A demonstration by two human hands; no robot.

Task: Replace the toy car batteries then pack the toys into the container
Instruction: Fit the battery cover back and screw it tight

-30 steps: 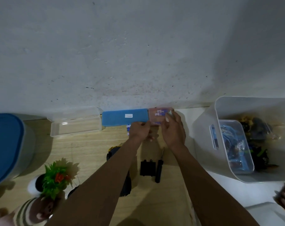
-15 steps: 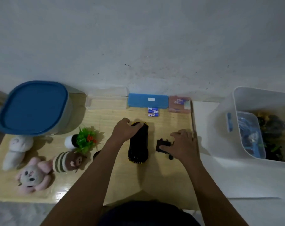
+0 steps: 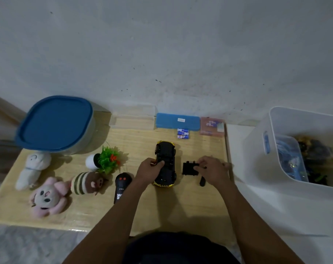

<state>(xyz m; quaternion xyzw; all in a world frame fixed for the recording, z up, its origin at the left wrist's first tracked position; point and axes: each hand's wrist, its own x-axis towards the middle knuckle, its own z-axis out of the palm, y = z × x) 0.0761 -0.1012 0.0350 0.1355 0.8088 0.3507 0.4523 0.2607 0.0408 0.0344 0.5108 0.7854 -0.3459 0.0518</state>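
At centre frame, the toy car (image 3: 165, 164) lay underside-up on the bench (image 3: 190, 206), left hand (image 3: 149, 169) gripping it, right hand (image 3: 212, 171) fingers (image 3: 199, 165) pinching its detached battery cover (image 3: 187, 168). Swap looked unfinished; plush toys (image 3: 47, 197) unpacked at left.

Held both bare forearms stretched forward from the lower edge, wrists nearly straight. Clasped the side of the toy car (image 3: 165, 151) with the left grip (image 3: 149, 169), thumb and fingers curled, knuckles up. Pinched the black cover (image 3: 188, 168) at its edge with the right grip (image 3: 212, 172), palm down.
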